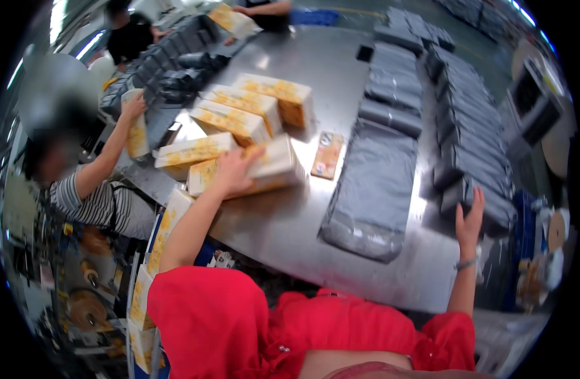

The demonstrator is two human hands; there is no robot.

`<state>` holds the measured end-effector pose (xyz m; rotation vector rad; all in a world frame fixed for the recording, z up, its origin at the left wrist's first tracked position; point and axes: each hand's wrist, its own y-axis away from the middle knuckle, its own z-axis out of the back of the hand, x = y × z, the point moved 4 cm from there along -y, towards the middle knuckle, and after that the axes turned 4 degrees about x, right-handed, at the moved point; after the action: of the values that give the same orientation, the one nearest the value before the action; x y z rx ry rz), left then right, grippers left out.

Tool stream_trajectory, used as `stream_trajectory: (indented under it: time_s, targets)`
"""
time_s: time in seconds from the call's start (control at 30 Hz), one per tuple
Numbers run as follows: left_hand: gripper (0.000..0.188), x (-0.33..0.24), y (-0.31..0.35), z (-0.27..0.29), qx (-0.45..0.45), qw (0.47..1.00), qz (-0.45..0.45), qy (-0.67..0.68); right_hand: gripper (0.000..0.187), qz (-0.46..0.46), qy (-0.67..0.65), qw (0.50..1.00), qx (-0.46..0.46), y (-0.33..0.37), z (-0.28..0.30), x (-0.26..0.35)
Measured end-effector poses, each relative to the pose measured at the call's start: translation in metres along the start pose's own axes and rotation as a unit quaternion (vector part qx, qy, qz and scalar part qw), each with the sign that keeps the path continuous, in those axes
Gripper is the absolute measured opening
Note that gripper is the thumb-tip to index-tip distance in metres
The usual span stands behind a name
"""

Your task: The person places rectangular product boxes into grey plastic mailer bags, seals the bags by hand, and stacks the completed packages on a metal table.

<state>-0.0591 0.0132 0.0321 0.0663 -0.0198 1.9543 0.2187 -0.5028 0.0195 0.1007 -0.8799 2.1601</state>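
My left hand (235, 174) reaches across the metal table with its fingers curled over a white and yellow boxy pack (274, 165), which is a little blurred. More packs of that kind (236, 107) lie right behind and beside it. On the right, my right hand (470, 218) has its fingers stretched out. It is against or just in front of the near end of a row of grey plastic-wrapped packages (470, 139); whether it touches them I cannot tell. Flat grey plastic bags (375, 183) lie in a stack between my hands.
A phone in a patterned case (328, 155) lies on the metal table (283, 218). At left, a co-worker in a striped shirt (107, 202) holds a similar pack (137, 132). Further packs (167, 230) stand in a rack beside my left arm. A screen (535, 101) is at far right.
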Motion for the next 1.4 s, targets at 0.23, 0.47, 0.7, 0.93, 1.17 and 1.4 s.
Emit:
stream_trajectory:
  time_s: [0.23, 0.47, 0.7, 0.93, 1.17, 1.4]
  targets:
    - [0.082, -0.161, -0.019, 0.026, 0.136, 0.694, -0.062, 0.704, 0.045, -0.156, -0.45, 0.878, 0.045, -0.029, -0.044, 0.078]
    - [0.025, -0.219, -0.01, -0.104, -0.005, 0.922, -0.251, 0.293, 0.035, -0.338, -0.542, 0.745, 0.195, 0.097, -0.133, 0.045]
    - [0.01, -0.234, -0.074, -0.11, 0.064, 0.929, -0.143, 0.336, 0.016, -0.021, -0.068, 0.977, 0.203, 0.085, -0.141, 0.078]
    - [0.016, -0.229, 0.002, -0.113, -0.234, 0.843, -0.164, 0.455, 0.014, -0.099, -0.127, 0.987, 0.029, 0.1, -0.115, 0.099]
    - [0.023, -0.219, 0.027, -0.135, 0.164, 0.946, -0.085, 0.268, 0.014, -0.051, 0.014, 0.959, 0.279, 0.135, -0.113, 0.091]
    - [0.021, -0.214, 0.097, -0.136, 0.203, 0.92, -0.118, 0.315, 0.014, -0.086, -0.09, 0.931, 0.343, 0.17, -0.056, 0.127]
